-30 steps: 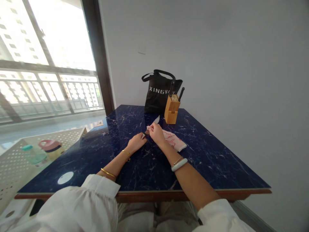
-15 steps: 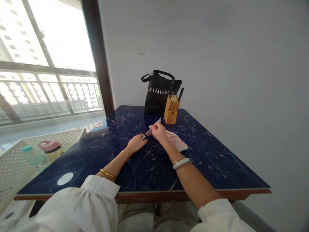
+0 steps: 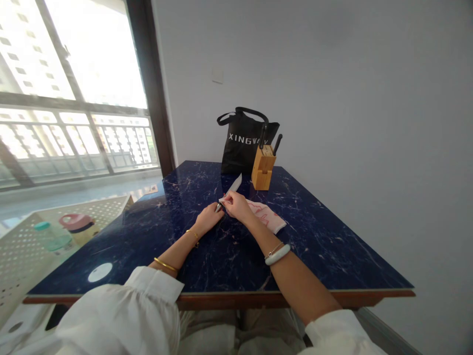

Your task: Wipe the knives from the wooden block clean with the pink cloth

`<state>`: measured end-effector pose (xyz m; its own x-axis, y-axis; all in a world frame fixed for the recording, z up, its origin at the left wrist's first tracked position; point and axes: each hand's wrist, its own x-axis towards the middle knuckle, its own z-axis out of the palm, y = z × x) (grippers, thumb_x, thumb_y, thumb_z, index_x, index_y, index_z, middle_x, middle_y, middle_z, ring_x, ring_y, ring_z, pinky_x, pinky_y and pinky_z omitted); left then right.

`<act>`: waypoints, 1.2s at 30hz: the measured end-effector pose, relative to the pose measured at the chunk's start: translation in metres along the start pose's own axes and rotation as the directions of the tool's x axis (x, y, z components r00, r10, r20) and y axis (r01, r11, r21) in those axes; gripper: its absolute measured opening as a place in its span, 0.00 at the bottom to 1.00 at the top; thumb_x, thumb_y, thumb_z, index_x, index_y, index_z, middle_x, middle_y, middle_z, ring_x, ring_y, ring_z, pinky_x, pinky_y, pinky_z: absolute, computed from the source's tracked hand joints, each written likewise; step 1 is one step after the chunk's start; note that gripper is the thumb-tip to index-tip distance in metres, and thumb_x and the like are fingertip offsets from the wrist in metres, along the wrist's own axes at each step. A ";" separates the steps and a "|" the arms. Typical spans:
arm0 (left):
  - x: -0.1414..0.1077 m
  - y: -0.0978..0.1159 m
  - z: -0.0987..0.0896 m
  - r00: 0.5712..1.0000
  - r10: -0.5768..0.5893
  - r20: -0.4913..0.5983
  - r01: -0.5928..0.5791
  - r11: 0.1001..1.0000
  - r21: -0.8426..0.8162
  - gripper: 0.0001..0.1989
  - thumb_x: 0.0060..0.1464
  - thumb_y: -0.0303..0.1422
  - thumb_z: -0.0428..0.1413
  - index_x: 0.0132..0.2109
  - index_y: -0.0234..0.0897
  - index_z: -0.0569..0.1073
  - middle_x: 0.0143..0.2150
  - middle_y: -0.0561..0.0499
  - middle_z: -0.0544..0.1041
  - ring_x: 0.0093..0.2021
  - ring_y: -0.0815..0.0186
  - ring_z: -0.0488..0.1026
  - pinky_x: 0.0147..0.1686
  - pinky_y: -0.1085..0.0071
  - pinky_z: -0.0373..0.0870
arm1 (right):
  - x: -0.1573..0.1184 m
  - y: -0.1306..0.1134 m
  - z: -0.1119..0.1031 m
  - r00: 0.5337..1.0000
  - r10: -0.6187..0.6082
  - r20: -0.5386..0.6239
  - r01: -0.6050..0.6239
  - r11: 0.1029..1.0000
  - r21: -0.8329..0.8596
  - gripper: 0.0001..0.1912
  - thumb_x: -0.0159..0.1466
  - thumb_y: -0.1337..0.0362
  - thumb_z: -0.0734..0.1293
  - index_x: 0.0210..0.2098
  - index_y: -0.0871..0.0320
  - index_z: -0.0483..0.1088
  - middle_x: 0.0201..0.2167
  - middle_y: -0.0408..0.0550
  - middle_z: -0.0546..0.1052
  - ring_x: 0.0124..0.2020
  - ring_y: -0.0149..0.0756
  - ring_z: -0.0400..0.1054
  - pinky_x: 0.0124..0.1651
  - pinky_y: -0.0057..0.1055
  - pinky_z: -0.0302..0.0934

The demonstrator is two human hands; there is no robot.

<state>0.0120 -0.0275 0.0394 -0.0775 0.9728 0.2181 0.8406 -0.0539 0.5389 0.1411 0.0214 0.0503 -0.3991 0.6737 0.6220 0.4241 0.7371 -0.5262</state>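
My left hand [image 3: 209,217] is wrapped round the handle of a kitchen knife [image 3: 234,186], whose blade points away from me over the table. My right hand [image 3: 237,205] pinches a corner of a white and pink cloth [image 3: 266,217] against the knife close to its handle. The rest of the cloth trails to the right beneath my right wrist and lies on the table. My right fingers hide part of the blade.
A wooden knife block [image 3: 262,170] with black-handled tools stands beyond my hands, before a black tote bag [image 3: 238,148]. A white perforated basket [image 3: 118,209] with bottles is left of the dark blue table [image 3: 332,266]. A white disc [image 3: 100,272] lies near the front left.
My right hand has slid with the cloth along the knife toward the handle, baring more of the blade. The left hand keeps its hold, and the blade has tilted slightly leftward.
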 end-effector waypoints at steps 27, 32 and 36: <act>-0.005 0.005 -0.004 1.000 -0.009 0.014 0.009 0.999 -0.037 0.06 0.46 0.34 0.48 0.27 0.38 0.66 0.25 0.54 0.70 0.26 0.68 0.66 0.23 0.75 0.57 | 0.001 0.012 -0.004 0.991 0.017 -0.135 -0.022 0.999 -0.034 0.01 0.55 0.68 0.59 0.28 0.57 0.59 0.26 0.43 0.67 0.30 0.32 0.62 0.35 0.28 0.55; -0.005 0.006 -0.005 0.999 -0.048 -0.026 0.046 0.995 -0.087 0.07 0.48 0.34 0.47 0.29 0.36 0.67 0.23 0.55 0.69 0.24 0.69 0.66 0.22 0.76 0.58 | 0.001 0.001 0.005 0.998 -0.065 -0.026 0.065 0.998 0.000 0.03 0.54 0.70 0.59 0.28 0.57 0.60 0.27 0.42 0.67 0.31 0.31 0.61 0.35 0.26 0.55; -0.005 0.006 -0.005 0.997 -0.061 -0.042 0.056 0.992 -0.112 0.06 0.48 0.33 0.47 0.30 0.36 0.66 0.23 0.55 0.68 0.23 0.69 0.66 0.22 0.76 0.58 | 0.000 0.002 0.001 0.999 -0.033 0.011 0.033 0.999 -0.022 0.04 0.53 0.71 0.60 0.25 0.57 0.60 0.26 0.41 0.67 0.30 0.30 0.61 0.34 0.26 0.54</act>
<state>0.0148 -0.0335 0.0454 -0.1508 0.9640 0.2192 0.7700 -0.0245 0.6376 0.1417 0.0227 0.0486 -0.4221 0.6494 0.6325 0.4281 0.7578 -0.4924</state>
